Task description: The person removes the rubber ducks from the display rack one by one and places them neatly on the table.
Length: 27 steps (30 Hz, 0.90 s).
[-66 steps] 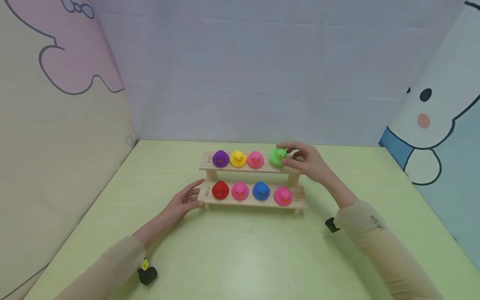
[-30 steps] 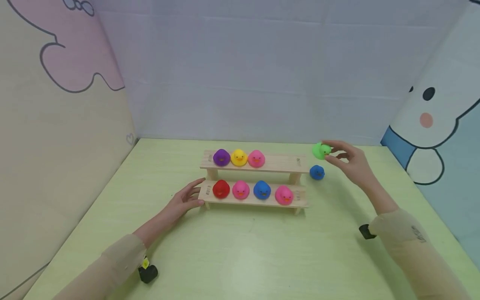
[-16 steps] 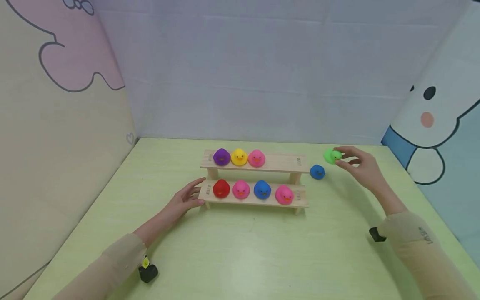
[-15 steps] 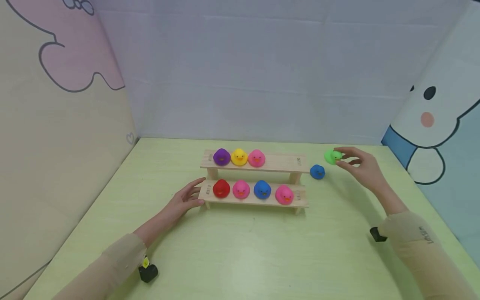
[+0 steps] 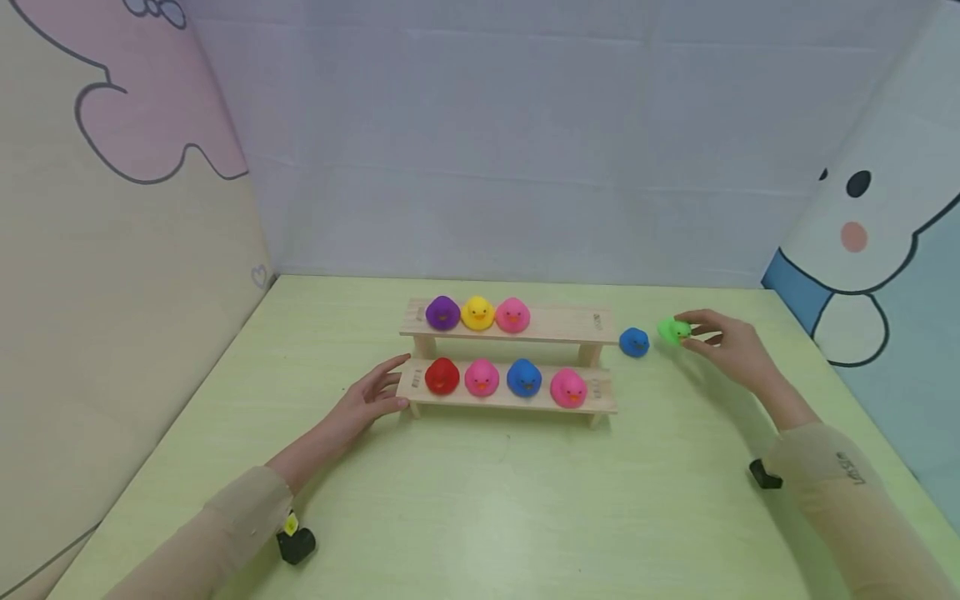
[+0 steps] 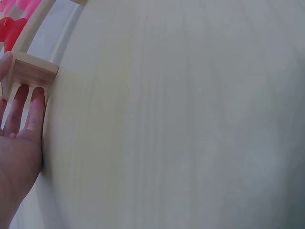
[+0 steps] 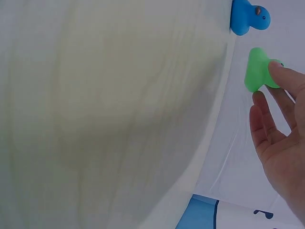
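Between thumb and fingers, my right hand (image 5: pixel 731 346) pinches a green rubber duck (image 5: pixel 667 330). The right wrist view has the green duck (image 7: pixel 256 71) raised clear of the tabletop. A blue rubber duck (image 5: pixel 634 342) stands on the table just left of it. My left hand (image 5: pixel 366 400) touches the left end of a two-tier wooden stand (image 5: pixel 558 322), its fingers fairly straight. From the left wrist, the fingertips (image 6: pixel 38 93) meet the stand's end support (image 6: pixel 35 70). Purple (image 5: pixel 443 313), yellow (image 5: pixel 478 313) and pink (image 5: pixel 513 315) ducks sit on the upper tier.
The lower tier bears a red duck (image 5: pixel 442 377), a pink duck (image 5: pixel 482 377), a blue duck (image 5: pixel 524 378) and another pink duck (image 5: pixel 568 388). A pale green table (image 5: pixel 480 500) lies beneath, with a cloth backdrop (image 5: pixel 450 150) behind and printed panels at both sides.
My right hand has lifted the green duck off the upper tier, carried it right past the blue duck and lowered it towards the table. My left hand stays at the stand's end.
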{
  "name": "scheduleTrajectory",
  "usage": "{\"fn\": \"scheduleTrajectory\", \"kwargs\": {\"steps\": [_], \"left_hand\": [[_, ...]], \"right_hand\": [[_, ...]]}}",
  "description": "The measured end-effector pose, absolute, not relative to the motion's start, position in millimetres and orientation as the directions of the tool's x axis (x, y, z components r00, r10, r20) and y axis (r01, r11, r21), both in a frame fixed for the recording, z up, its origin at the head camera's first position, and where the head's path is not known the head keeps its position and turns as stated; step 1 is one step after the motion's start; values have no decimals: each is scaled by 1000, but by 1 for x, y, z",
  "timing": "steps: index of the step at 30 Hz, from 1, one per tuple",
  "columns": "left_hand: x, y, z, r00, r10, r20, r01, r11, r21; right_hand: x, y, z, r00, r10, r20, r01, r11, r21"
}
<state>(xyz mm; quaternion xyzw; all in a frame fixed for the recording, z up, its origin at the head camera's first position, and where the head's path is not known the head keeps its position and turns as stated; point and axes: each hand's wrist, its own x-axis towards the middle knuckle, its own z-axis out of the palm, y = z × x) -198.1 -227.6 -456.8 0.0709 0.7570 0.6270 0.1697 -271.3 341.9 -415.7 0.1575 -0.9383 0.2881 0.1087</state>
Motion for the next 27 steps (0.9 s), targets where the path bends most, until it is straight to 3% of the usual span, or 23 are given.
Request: {"fn": "scheduleTrajectory", "kwargs": {"steps": [14, 27], "left_hand": [[-199, -228, -457, -932, 319, -171, -109, 202, 973], [-198, -228, -458, -933, 320, -166, -107, 195, 975]], "right_hand": [[-271, 349, -420, -955, -266, 132, -296, 819, -492], [-266, 347, -417, -967, -236, 97, -252, 831, -496]]}}
